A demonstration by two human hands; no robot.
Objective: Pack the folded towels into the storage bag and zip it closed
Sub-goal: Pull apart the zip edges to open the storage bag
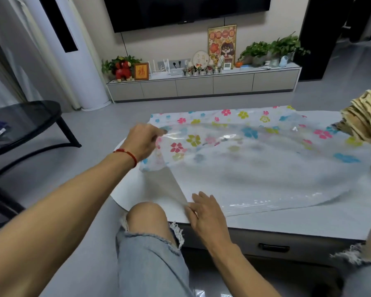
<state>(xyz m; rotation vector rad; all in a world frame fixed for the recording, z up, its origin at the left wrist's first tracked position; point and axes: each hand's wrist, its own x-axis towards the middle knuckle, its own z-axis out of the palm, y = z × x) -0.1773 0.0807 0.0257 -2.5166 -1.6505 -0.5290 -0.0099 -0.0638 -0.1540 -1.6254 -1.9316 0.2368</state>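
Note:
A clear plastic storage bag (pixel 255 159) printed with coloured flowers lies spread flat across the white table (pixel 308 221). My left hand (pixel 142 140) pinches the bag's far left edge and lifts it a little. My right hand (pixel 204 213) rests with straight fingers on the bag's near left corner, pressing it to the tabletop. A stack of folded yellow-green patterned towels (pixel 362 121) sits at the table's right end, partly cut off by the frame edge.
My knees in ripped jeans (pixel 148 243) are against the table's near side, which has a drawer handle (pixel 273 247). A dark glass side table (pixel 24 121) stands to the left. A TV cabinet (pixel 201 84) with plants and ornaments lines the far wall.

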